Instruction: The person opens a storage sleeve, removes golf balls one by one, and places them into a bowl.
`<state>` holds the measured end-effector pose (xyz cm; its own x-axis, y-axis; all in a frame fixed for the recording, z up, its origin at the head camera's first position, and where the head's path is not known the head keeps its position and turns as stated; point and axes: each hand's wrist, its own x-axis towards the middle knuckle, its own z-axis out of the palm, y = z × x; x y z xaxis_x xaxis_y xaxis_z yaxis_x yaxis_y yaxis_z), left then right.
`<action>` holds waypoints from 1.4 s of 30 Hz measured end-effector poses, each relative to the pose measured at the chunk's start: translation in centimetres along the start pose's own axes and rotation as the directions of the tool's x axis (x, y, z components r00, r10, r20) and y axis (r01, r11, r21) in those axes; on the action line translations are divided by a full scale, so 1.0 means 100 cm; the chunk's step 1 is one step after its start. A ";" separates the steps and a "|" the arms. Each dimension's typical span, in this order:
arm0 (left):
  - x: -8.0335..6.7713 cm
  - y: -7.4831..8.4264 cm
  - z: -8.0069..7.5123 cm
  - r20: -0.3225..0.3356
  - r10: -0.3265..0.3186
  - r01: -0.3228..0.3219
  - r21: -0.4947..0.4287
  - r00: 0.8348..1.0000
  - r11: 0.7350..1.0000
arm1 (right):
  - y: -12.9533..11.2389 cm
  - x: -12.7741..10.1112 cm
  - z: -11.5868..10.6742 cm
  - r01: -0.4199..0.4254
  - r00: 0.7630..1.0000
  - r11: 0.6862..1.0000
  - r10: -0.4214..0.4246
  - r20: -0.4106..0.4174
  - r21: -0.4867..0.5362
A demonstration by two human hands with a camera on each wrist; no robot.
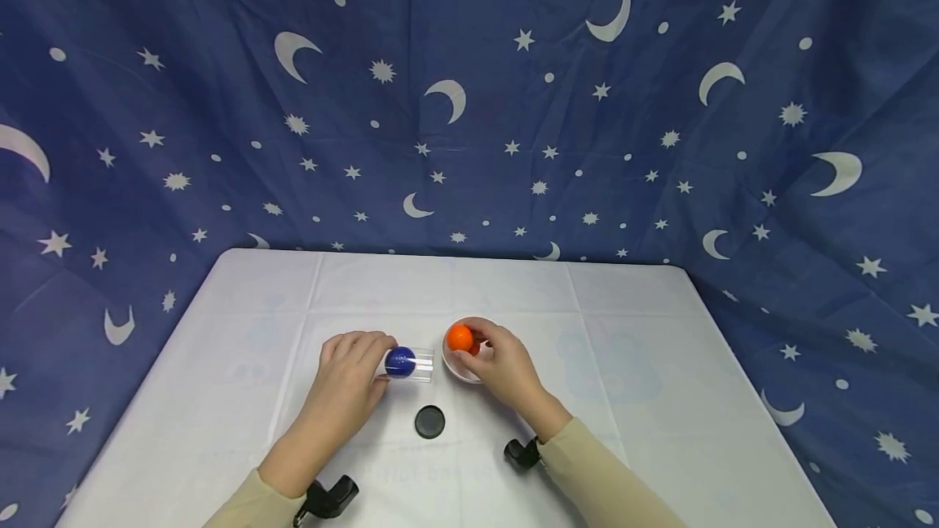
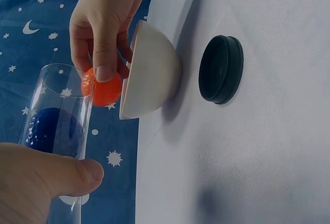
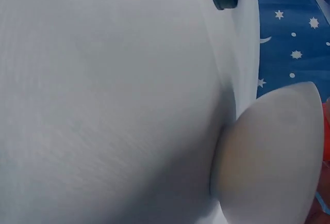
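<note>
My left hand grips a clear cylindrical container, which lies tilted toward the bowl. Inside the container sits a blue ball. Between thumb and fingers, my right hand pinches an orange ball at the rim of a white bowl. Another orange-red ball shows partly behind the right thumb. The left wrist view shows the pinched ball just above the bowl's rim, close to the container's mouth. The right wrist view shows mostly the bowl's outer side; the right hand is nearly all cut off there.
A round dark lid lies on the white-covered table, nearer me than the bowl and between my forearms. Black wrist cameras hang below both sleeves. A blue curtain with moons and stars stands behind the table.
</note>
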<state>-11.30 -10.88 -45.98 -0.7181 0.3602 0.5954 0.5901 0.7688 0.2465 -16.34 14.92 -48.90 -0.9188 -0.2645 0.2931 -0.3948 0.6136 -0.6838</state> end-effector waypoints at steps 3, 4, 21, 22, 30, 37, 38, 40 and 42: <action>0.000 -0.001 0.000 0.003 -0.002 0.002 0.000 1.000 1.000 | 0.000 0.000 0.002 0.056 0.998 0.998 -0.056 0.008 -0.018; 0.000 -0.001 0.001 0.005 -0.002 0.002 0.001 1.000 1.000 | 0.000 0.000 0.002 0.068 0.998 0.997 -0.068 0.005 -0.037; -0.002 -0.002 0.002 0.011 -0.007 0.007 0.000 1.000 1.000 | -0.011 -0.004 -0.009 0.079 0.996 0.984 -0.086 -0.031 -0.160; -0.002 -0.001 0.002 0.011 -0.007 0.007 0.001 1.000 1.000 | -0.012 -0.005 -0.010 0.077 0.996 0.984 -0.083 -0.034 -0.161; -0.002 -0.001 0.002 0.017 -0.008 0.008 -0.007 1.000 1.000 | -0.010 -0.011 -0.016 0.085 0.995 0.992 -0.089 -0.034 -0.094; -0.002 -0.001 0.004 0.021 -0.011 0.011 -0.008 1.000 1.000 | -0.010 -0.018 -0.017 0.155 0.987 0.987 -0.157 -0.036 -0.042; -0.002 -0.001 0.004 0.022 -0.011 0.011 -0.008 1.000 1.000 | -0.010 -0.019 -0.017 0.164 0.985 0.986 -0.165 -0.040 -0.037; -0.002 0.000 0.004 0.024 -0.011 0.012 -0.006 1.000 1.000 | -0.012 -0.021 -0.017 0.167 0.985 0.986 -0.167 -0.043 -0.011; -0.002 0.000 0.004 0.025 -0.012 0.012 -0.006 1.000 1.000 | -0.013 -0.023 -0.016 0.155 0.987 0.988 -0.154 -0.038 0.027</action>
<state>-11.31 -10.73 -46.39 -0.7342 0.3642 0.5729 0.5836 0.7698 0.2585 -13.72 15.95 -47.60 -0.8465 -0.3271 0.4199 -0.5321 0.5449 -0.6481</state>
